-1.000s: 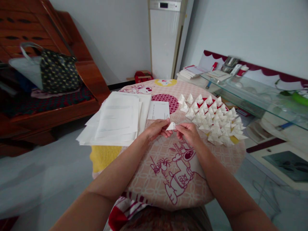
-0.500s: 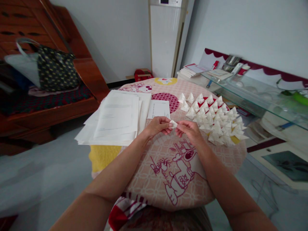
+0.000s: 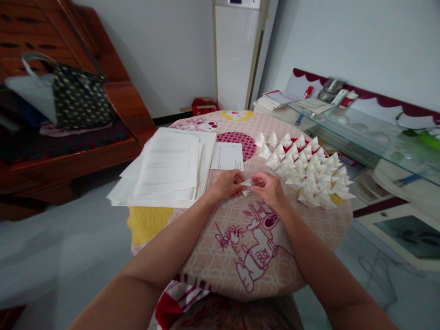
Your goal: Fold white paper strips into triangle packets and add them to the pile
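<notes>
Between my two hands is a small folded piece of white paper (image 3: 246, 185), held just above the patterned tablecloth (image 3: 220, 247). My left hand (image 3: 229, 182) pinches its left side with thumb and fingers. At its right side the fingertips of my right hand (image 3: 268, 187) are closed on it too. A white printed slip (image 3: 227, 156) lies flat just beyond my left hand. To the right of my right hand stand many pointed folded paper pieces (image 3: 309, 183), set close together in rows.
A stack of printed white sheets (image 3: 168, 165) covers the table's left side. At right is a glass-topped cabinet (image 3: 364, 137) with booklets (image 3: 275, 100) on it. A wooden bench (image 3: 130, 105) bearing a dark patterned bag (image 3: 80, 96) is at left.
The folded paper has come slightly lower and turned, with a point now facing down towards me. My right fingers have shifted closer around it; both hands still grip it.
</notes>
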A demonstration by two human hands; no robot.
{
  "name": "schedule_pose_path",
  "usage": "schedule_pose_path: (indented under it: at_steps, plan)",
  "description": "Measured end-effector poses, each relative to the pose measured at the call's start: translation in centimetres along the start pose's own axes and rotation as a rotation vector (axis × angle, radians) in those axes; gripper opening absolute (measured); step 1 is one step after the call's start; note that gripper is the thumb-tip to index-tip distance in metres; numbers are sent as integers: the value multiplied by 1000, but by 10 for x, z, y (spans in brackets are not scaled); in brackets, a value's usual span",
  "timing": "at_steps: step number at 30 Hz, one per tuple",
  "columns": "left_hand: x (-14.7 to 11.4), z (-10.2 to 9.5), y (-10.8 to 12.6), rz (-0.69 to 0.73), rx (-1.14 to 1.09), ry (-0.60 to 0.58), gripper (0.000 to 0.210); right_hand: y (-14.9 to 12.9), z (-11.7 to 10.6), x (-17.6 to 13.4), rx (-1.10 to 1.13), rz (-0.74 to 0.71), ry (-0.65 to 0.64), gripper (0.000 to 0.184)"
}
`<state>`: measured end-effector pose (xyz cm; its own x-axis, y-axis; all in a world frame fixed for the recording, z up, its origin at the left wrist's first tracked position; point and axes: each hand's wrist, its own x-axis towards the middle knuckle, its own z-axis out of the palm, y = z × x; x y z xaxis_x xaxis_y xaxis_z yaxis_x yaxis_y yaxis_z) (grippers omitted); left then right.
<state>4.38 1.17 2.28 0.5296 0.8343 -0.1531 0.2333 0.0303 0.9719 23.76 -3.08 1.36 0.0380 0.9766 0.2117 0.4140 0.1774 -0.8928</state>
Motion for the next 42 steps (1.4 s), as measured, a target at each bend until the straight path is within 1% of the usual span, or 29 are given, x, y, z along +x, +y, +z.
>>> schedule_pose_path:
  at_steps: [2, 3, 5, 9, 11, 12, 14, 16, 17, 19, 22, 25, 27, 30, 32, 34, 37, 42]
  plan:
    - [1, 2, -2, -1, 43, 14, 22, -1, -1, 0, -80, -65, 32, 13]
    - [1, 3, -2, 0, 56, 20, 23, -2, -1, 0, -112, -95, 28, 9]
    - [1, 3, -3, 4, 68, 20, 24, -2, -1, 0, -156, -146, -19, 4]
    - [0, 1, -1, 33, 79, 0, 25, 1, 1, 1, -227, -212, -116, 10]
    - [-1, 0, 0, 81, 131, -8, 31, 3, 2, 2, -285, -221, -147, 12]
    - [-1, -1, 1, 118, 174, 8, 36, 3, 3, 3, -312, -221, -163, 12]
    - [-1, -2, 3, 199, 284, 89, 43, 3, 4, 3, -353, -222, -187, 13]
    - [-1, -2, 5, 264, 394, 186, 39, 2, 5, 4, -382, -230, -199, 15]
    - [-2, -2, 6, 286, 441, 213, 34, 2, 6, 4, -393, -237, -203, 16]
    - [-2, -2, 7, 306, 516, 203, 27, 2, 7, 4, -413, -250, -206, 17]
    - [-2, -2, 6, 299, 567, 125, 16, 4, 7, 4, -440, -258, -201, 18]
    - [-3, -2, 4, 303, 557, 95, 5, 6, 8, 4, -451, -254, -201, 17]
    - [-3, -2, 3, 303, 551, 93, 6, 6, 8, 4, -454, -250, -202, 16]
    - [-4, -3, 5, 295, 564, 110, 2, 3, 8, 3, -460, -246, -197, 14]
    - [-4, -6, 7, 284, 555, 122, 4, 1, 9, 3, -463, -248, -199, 12]
    - [-3, -10, 9, 260, 508, 123, 4, -2, 9, 2, -467, -253, -200, 12]
    - [-3, -18, 9, 216, 386, 116, 2, -5, 10, 2, -485, -261, -196, 17]
    - [0, -32, 3, 119, 194, 44, 9, -7, 18, 3, -566, -254, -159, 21]
